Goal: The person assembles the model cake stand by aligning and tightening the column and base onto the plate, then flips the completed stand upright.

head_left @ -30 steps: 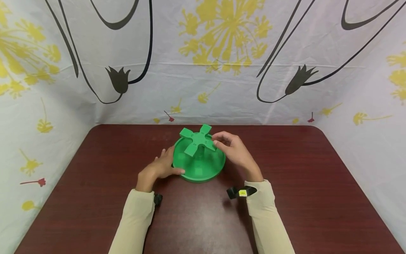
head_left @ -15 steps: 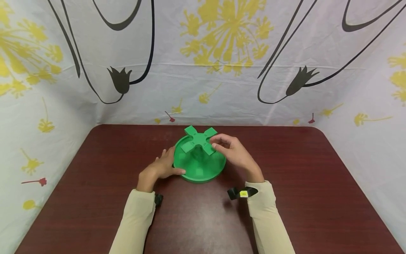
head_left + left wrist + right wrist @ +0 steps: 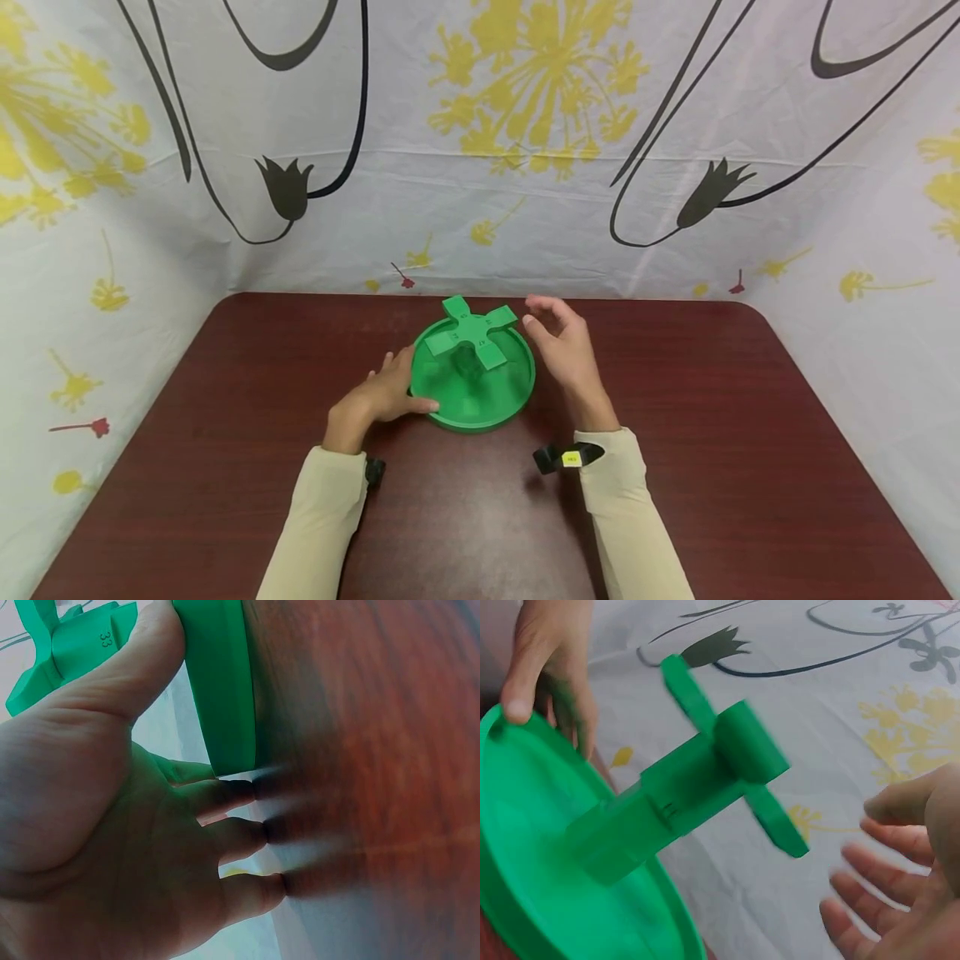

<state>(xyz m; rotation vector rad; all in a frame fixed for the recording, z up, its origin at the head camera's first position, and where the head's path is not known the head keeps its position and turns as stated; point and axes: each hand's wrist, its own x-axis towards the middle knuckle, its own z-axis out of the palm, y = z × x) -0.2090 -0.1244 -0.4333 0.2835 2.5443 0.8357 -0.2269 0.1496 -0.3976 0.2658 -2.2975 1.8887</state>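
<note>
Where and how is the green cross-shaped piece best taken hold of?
On the cross-shaped piece, likely the far-right blade, pinched top and bottom from the right: thin, it juts out above the round base, nearest the right hand; the left hand holds the base.

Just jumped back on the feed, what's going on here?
A person has a round green dish on the table, with the left hand against its side and the thumb over the rim. A green four-armed piece sits above the dish on a post. The right hand is open beside that piece, not touching it.
</note>
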